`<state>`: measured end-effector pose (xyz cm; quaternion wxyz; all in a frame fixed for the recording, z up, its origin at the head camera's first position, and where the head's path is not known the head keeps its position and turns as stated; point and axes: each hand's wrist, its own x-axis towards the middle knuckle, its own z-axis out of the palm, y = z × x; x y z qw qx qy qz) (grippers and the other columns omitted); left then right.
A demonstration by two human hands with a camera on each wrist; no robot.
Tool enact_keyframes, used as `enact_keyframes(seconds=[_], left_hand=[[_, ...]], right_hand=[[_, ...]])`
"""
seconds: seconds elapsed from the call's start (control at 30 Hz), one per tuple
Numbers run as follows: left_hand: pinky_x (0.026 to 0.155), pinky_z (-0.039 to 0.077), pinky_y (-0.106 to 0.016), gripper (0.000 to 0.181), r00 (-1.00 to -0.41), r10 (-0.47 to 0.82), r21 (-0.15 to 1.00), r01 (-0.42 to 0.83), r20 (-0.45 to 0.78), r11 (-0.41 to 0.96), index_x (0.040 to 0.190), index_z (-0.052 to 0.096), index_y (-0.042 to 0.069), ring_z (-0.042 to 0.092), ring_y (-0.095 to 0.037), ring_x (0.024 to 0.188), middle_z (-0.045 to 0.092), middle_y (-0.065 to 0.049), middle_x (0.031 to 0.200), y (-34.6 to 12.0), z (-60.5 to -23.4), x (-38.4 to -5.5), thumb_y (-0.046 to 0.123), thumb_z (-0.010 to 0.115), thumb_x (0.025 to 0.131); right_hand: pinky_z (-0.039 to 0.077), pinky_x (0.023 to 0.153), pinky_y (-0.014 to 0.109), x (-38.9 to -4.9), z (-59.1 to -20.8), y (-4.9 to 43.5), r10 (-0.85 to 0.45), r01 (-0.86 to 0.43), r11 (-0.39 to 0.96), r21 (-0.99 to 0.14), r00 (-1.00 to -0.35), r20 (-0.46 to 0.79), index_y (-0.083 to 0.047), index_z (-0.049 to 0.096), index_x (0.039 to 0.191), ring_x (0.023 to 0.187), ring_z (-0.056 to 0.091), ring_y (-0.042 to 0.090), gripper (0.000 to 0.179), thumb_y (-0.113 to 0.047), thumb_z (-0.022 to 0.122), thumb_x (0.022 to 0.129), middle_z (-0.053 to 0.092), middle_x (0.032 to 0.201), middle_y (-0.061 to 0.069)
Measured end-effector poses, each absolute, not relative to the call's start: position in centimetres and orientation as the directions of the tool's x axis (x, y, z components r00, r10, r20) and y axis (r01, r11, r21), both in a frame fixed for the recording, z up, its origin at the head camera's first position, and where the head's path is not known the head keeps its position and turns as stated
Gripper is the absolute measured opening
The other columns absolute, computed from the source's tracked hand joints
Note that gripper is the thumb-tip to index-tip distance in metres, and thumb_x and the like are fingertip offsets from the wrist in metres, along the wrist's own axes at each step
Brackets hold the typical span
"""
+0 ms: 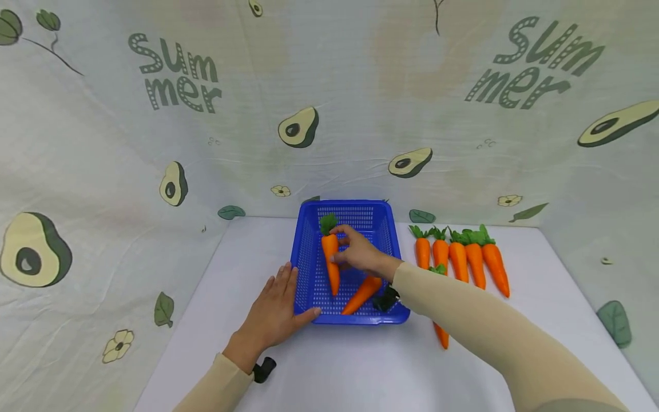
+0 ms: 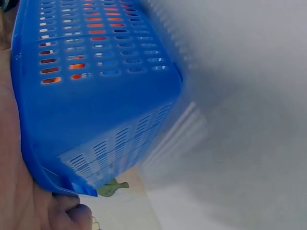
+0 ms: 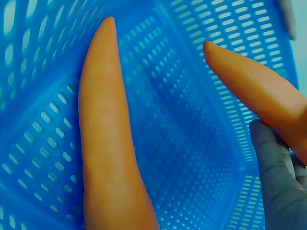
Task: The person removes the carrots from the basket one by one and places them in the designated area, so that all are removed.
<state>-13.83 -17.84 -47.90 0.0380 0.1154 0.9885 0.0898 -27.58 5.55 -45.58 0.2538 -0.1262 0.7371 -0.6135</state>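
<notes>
My right hand (image 1: pixel 357 250) reaches into the blue plastic basket (image 1: pixel 350 319) and pinches an orange carrot (image 1: pixel 332 260) with a leafy green top. This carrot slants along the basket's left side, top away from me. In the right wrist view, the fingers (image 3: pixel 271 165) touch the carrot's side. A second carrot (image 1: pixel 362 296) lies at the front of the basket, its tip pointing left. My left hand (image 1: pixel 275 306) rests on the basket's front-left corner, fingers extended along the left rim and thumb on the front rim. The left wrist view shows the basket's slotted outer wall (image 2: pixel 96 100) beside the palm.
Several carrots (image 1: pixel 476 264) with green tops stand in a row on the white table (image 1: pixel 360 372), right of the basket. Another carrot (image 1: pixel 441 335) shows partly beneath my right forearm. A cloth printed with avocados (image 1: pixel 298 127) hangs behind and around the table.
</notes>
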Motion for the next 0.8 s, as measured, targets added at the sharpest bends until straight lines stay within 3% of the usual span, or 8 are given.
enact_keyframes(seconds=[0.33,0.8], left_hand=[[0.132,0.015,-0.056,0.116,-0.964,0.259,0.154,0.247,-0.065,0.957,0.168,0.013,-0.001,0.012,-0.038,0.164,0.010,-0.021,0.176,-17.9,-47.5,-13.8,0.085,0.040,0.095],[0.132,0.014,-0.055,0.119,-0.964,0.256,0.152,0.244,-0.067,0.958,0.168,0.012,-0.001,0.012,-0.037,0.164,0.009,-0.021,0.176,-17.7,-47.7,-13.8,0.089,0.036,0.093]], right_hand=[[0.062,0.093,0.054,-26.6,-44.1,7.0,-0.476,0.127,0.204,-0.971,-0.854,-0.212,-0.016,0.044,0.151,0.115,0.069,0.038,0.063,0.000,0.072,0.097,0.049,0.149,0.025],[0.065,0.088,0.046,-25.7,-42.7,11.8,-0.456,0.091,0.156,-0.984,-0.877,-0.153,-0.013,0.037,0.154,0.108,0.072,0.036,0.068,0.000,0.071,0.097,0.047,0.151,0.028]])
